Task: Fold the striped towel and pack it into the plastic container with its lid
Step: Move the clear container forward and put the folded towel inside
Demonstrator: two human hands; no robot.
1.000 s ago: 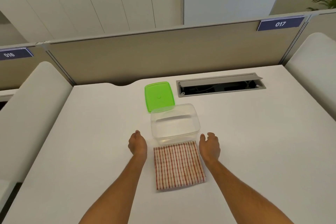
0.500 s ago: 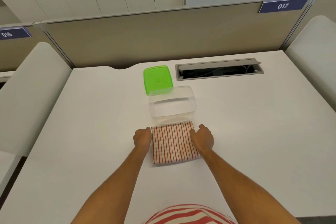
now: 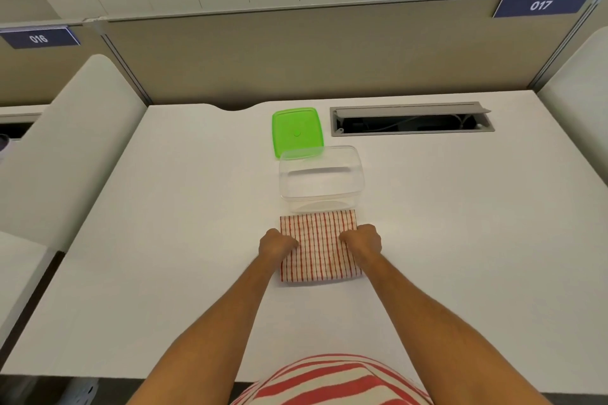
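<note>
The red-and-white striped towel (image 3: pixel 319 248) lies folded into a small rectangle on the white desk (image 3: pixel 164 223), just in front of the clear plastic container (image 3: pixel 320 179). The container stands open and holds nothing. Its green lid (image 3: pixel 297 131) lies flat behind it, partly seen through the container's far wall. My left hand (image 3: pixel 276 243) is curled over the towel's left edge and my right hand (image 3: pixel 362 240) over its right edge, both with fingers closed on the cloth.
A grey cable hatch (image 3: pixel 411 118) is sunk into the desk at the back right. A beige partition (image 3: pixel 312 52) closes the far side. White side panels (image 3: pixel 65 148) flank the desk on both sides.
Both hands came in from beside the towel and closed on its left and right edges. The view tilted down, bringing my striped shirt into the bottom of the frame.
</note>
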